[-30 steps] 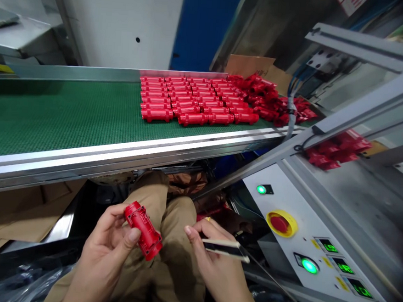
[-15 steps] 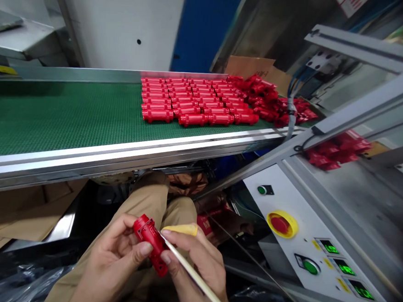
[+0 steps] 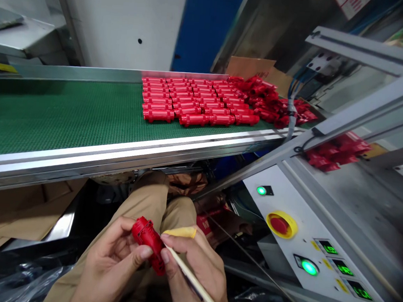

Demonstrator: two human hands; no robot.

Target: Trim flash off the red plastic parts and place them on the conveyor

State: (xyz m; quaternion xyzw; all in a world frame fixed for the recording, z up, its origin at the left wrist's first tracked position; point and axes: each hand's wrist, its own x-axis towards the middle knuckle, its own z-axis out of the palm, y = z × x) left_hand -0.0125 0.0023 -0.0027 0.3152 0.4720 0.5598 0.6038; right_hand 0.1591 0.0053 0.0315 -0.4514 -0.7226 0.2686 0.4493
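Note:
My left hand (image 3: pixel 113 255) is closed around a red ribbed plastic cylinder (image 3: pixel 148 241), held tilted above my lap, thumb on its near side. My right hand (image 3: pixel 196 265) pinches a thin cream-coloured stick-like tool (image 3: pixel 192 277) between thumb and fingers. Its tip end lies at the right side of the red cylinder, partly hidden by my fingertips, so I cannot tell what kind of tip it has. A yellow finger cover (image 3: pixel 181 232) sits on one finger of that hand.
Beyond my knees runs a green conveyor belt (image 3: pixel 69 114) with a metal edge. Rows of red cylinders (image 3: pixel 194 102) lie on it, with a loose red heap (image 3: pixel 260 93) to their right. A control panel (image 3: pixel 284 249) with an emergency stop button (image 3: pixel 281 224) stands at right.
The red cylinder has turned slightly in my left hand, and the stick-like tool's tip has shifted a little along it. Both green panel buttons are now lit.

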